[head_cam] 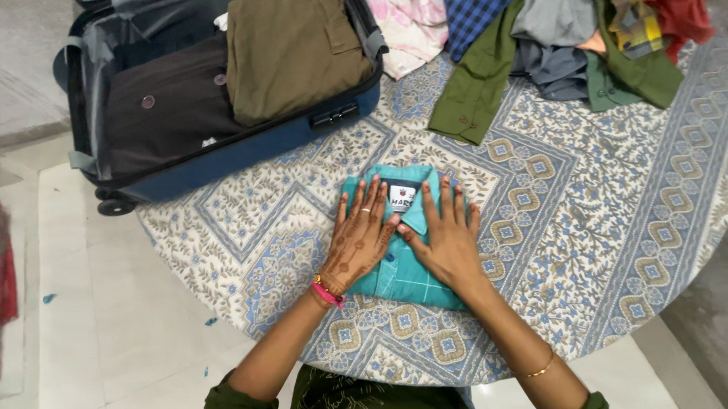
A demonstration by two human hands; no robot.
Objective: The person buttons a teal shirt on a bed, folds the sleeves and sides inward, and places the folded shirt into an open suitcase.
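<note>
Left hand (361, 237) and right hand (447, 240) flat on a folded teal checked shirt (400, 270), fingers (374, 195) spread, pinching nothing. Shirt at the middle of a round desk (621, 238) under a blue-patterned cloth. Open blue suitcase (245, 148) at the far left edge, packed with folded olive trousers (293, 49) and a dark buttoned garment (170, 105). Rumpled clothes pile (563, 42) behind.

The folded shirt (402, 266) is teal with thin pale checks. The tabletop (606, 213) wears a blue-and-tan floral print on white. The suitcase (245, 148) is navy, holding olive-brown and dark brown clothes.
</note>
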